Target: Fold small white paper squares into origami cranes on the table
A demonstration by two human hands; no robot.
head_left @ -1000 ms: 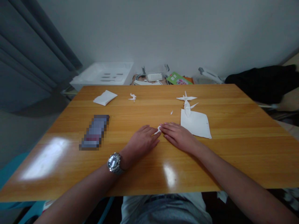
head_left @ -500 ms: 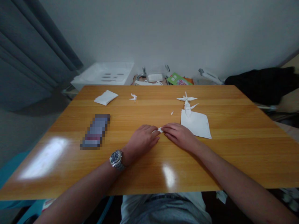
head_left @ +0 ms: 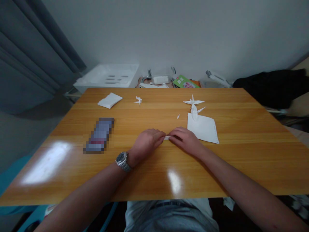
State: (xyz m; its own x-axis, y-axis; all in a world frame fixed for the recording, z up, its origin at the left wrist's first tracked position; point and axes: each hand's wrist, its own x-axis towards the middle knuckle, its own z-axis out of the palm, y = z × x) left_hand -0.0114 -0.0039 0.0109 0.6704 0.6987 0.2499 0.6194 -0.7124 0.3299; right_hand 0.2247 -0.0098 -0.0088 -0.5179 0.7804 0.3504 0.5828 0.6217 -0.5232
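Note:
Between my two hands, low over the middle of the table, is a small folded piece of white paper. My left hand, with a metal watch on its wrist, pinches the paper's left end. At the right end, the fingers of my right hand are closed on it too. Most of the paper is hidden by my fingers. Just beyond my right hand lies a white sheet, with two paper cranes at its far edge, one partly over it.
A smaller paper crane and a folded white paper stack lie at the far left. A blurred-out phone is left of my hands. One paper scrap sits past them. Behind the wooden table stands a white tray.
The paper between my hands has turned, so a narrow, layered edge now shows. The fingers of my left hand have drawn together on it; my right hand has barely shifted.

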